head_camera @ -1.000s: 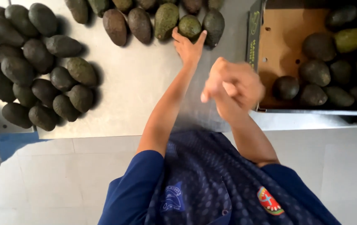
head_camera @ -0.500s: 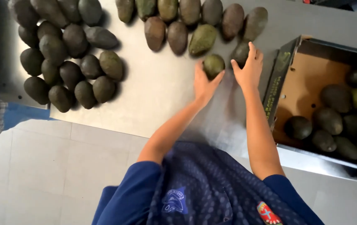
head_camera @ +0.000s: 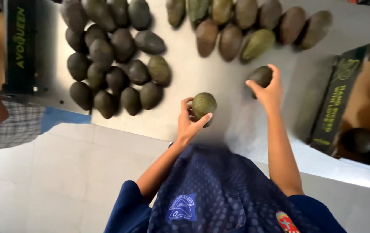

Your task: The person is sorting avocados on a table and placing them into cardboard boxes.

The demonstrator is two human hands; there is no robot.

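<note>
My left hand [head_camera: 188, 123] grips a round green avocado [head_camera: 204, 105] and holds it just above the steel table [head_camera: 202, 75]. My right hand [head_camera: 269, 91] is closed on a darker avocado [head_camera: 261, 76] a little farther out and to the right. Beyond it a row of avocados [head_camera: 245, 26] lies along the far side. A heap of dark avocados [head_camera: 115, 64] sits on the left part of the table.
An open cardboard box [head_camera: 339, 108] holding several dark avocados [head_camera: 360, 139] stands at the right. Another box [head_camera: 18, 43] is at the far left, with a person's checked sleeve [head_camera: 12, 127] beside it. Pale floor tiles [head_camera: 64, 181] lie below the table edge.
Both hands have drawn back from the far row, each with an avocado in it. The left hand has come nearest to my body. The view has shifted left.
</note>
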